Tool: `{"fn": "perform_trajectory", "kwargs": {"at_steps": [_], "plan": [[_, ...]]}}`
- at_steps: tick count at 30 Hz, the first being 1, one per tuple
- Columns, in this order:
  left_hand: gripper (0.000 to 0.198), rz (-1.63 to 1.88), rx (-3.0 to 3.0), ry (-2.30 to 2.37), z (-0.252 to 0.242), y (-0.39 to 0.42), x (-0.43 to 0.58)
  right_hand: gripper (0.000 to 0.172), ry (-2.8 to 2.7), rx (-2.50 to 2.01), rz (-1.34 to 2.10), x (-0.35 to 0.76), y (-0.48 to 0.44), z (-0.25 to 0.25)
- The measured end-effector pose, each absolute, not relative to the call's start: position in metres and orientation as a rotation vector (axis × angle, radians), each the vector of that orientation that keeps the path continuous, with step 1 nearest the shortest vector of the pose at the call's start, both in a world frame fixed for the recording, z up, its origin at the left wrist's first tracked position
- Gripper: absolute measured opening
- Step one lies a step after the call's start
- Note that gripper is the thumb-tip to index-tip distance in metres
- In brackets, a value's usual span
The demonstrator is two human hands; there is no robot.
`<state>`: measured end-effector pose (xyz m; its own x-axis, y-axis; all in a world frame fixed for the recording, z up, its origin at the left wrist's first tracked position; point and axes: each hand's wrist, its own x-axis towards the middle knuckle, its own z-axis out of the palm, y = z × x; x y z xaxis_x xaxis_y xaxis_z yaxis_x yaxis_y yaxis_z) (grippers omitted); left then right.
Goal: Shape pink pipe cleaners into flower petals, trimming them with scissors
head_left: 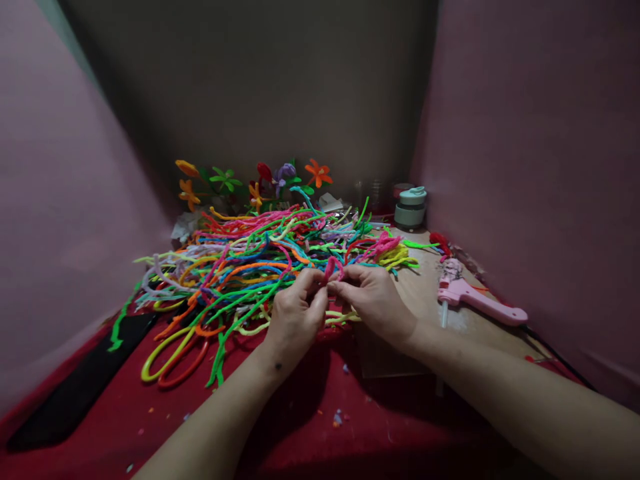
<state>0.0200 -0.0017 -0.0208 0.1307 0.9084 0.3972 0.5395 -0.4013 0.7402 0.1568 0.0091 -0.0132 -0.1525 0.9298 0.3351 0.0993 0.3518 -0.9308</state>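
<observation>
A pink pipe cleaner, bent into a small loop, rises between my two hands at the middle of the view. My left hand pinches it from the left with thumb and fingers. From the right, my right hand pinches the same pipe cleaner, and the fingertips of both hands nearly meet. Its lower ends are hidden by my fingers. Just behind lies a big heap of loose pipe cleaners in many colours. A bundle of pink and yellow pipe cleaners sits beyond my right hand.
A pink glue gun rests on a brown board at the right. Behind it stands a green-lidded cup. Pipe-cleaner flowers stand at the back. A black strip lies left on the red cloth. Pink walls flank both sides.
</observation>
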Motion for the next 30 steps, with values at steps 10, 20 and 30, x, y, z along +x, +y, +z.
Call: {"fn": "perform_trajectory", "kwargs": {"at_steps": [10,20,30], "plan": [[0.012,1.254,1.744,1.283,-0.018,0.002,0.017,0.019,-1.211,-0.797,1.436,0.157,0.010,-0.008],[0.015,1.200,1.502,1.172,-0.012,-0.003,0.026,0.021,-1.220,-0.844,1.435,0.156,0.012,-0.014],[0.016,1.129,1.505,1.165,-0.008,-0.001,0.025,0.021,-1.244,-0.742,1.416,0.162,0.018,-0.007]]}}
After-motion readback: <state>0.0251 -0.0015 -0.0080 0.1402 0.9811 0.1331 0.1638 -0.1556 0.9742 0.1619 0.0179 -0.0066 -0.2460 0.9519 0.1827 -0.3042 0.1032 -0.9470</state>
